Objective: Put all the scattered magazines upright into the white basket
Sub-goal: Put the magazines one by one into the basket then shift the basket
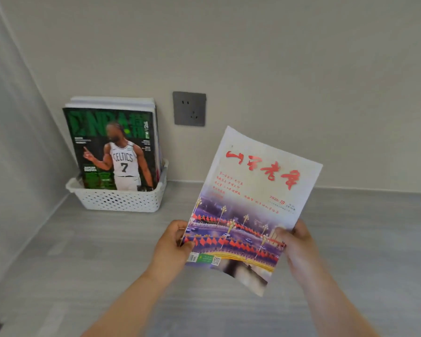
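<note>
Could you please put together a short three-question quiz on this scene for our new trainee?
1. True or false: the white basket already holds upright magazines.
2. How many hands grip the red-titled magazine? A) none B) one C) two
3. What is fixed on the wall between the basket and the held magazine?

Key:
1. True; the basketball magazine stands in front of the others.
2. C; the left hand and the right hand hold its lower edges.
3. A grey power socket.
</note>
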A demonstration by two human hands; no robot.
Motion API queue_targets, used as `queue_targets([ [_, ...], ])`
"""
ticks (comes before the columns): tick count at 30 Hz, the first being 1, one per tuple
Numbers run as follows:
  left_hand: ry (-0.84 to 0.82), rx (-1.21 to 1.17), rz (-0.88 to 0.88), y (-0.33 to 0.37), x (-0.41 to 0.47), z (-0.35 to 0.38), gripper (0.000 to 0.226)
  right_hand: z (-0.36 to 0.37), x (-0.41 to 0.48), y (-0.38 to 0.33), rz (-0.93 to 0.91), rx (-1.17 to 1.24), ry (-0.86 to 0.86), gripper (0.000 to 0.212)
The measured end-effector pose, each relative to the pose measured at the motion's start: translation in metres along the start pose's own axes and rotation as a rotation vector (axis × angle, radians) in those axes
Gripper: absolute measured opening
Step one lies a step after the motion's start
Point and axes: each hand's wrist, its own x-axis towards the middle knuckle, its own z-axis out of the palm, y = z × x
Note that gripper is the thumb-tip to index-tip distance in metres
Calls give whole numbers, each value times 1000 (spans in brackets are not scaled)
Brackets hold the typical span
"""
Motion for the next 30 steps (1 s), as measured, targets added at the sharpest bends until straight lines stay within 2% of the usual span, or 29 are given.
queue_targets([
  [4,93,30,40,-2,16,-66,40,76,-3,-10,-91,-70,-42,35],
  [11,235,24,95,0,70,-171,32,189,3,-35,-268,-120,-135,40],
  [18,346,6,154,29,140,-248,28,280,28,-82,-406,-116,-126,28],
  [21,366,35,119,30,162,-262,23,307,43,-90,-410,-139,-125,18],
  [24,389,80,54,19,177,-269,23,326,58,-84,-374,-185,-145,20],
  [26,409,141,2,8,183,-271,22,332,66,-74,-327,-210,-140,22],
  [30,409,311,-56,-15,191,-272,19,338,75,-54,-265,-349,-99,10],
])
